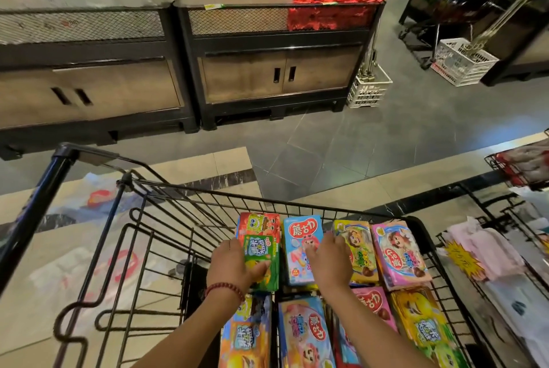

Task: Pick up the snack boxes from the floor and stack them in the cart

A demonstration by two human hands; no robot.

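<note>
A black wire cart (190, 204) stands in front of me with several colourful snack boxes laid in rows inside it. My left hand (231, 263), with a red bead bracelet at the wrist, grips a green snack box (263, 248) that lies on top of a red box (258, 223) in the far left stack. My right hand (329, 260) rests with fingers spread across a blue box (301, 236) and a yellow box (358, 242). A pink box (398, 251) lies at the far right. More boxes fill the near row (303, 332).
Plastic bags (98, 198) lie on the floor left of the cart. Dark display cabinets (267, 70) with red packets stand ahead. White crates (463, 61) sit at the back right. Wire racks with goods (523, 165) press close on the right.
</note>
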